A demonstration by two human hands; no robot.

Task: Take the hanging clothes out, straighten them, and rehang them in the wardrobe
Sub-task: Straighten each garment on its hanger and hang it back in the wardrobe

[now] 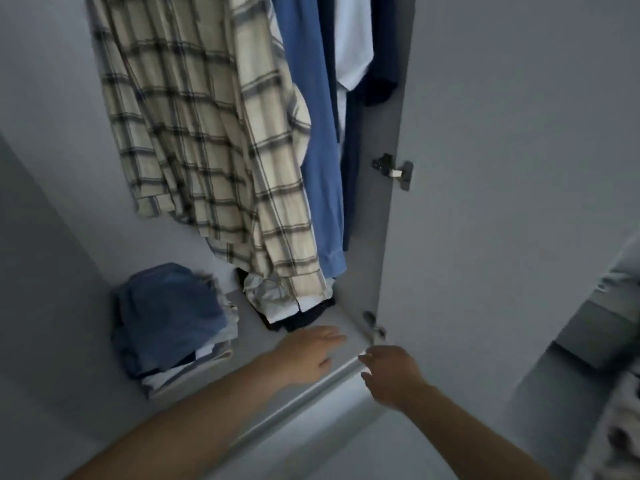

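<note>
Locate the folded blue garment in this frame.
In the head view, the folded blue garment tops a stack of folded clothes on the wardrobe floor, lower left, below the hanging plaid shirt.

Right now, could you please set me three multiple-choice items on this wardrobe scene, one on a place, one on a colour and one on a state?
1. Where does the stack of folded clothes lie?
A. On the wardrobe floor, left of the hanging clothes
B. On the rail
C. In the right hand

2. What colour is the garment hanging just right of the plaid shirt?
A. Red
B. Blue
C. Green

3. What is the left hand doing?
A. Gripping a hanger
B. Pinching the plaid shirt
C. Reaching in open, holding nothing

Answers: 1 A, the pile sits on the wardrobe floor at lower left. 2 B, a blue shirt hangs beside the plaid. 3 C, its fingers are straight above the floor, like the right hand, which is also empty.
</note>
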